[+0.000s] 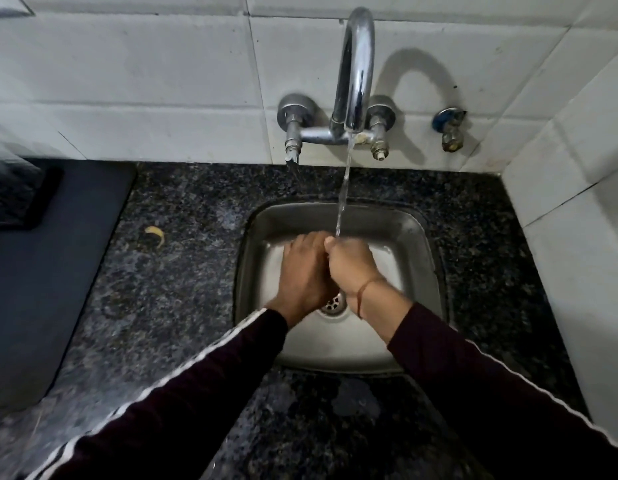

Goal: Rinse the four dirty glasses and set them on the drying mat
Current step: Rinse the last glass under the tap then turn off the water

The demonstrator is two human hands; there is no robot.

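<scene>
Head view shows no glass; any glass would be wet, slick and fragile, best gripped around the wall. Left hand [306, 271] and right hand [352, 268] press together under the stream [342, 202], fingers curled, holding nothing visible; drying mat [41, 271] lies far left.

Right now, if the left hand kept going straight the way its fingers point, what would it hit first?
The left hand points away from the person, so it would probably meet the sink's far wall first, below the faucet. Depth is hard to judge here.
</scene>
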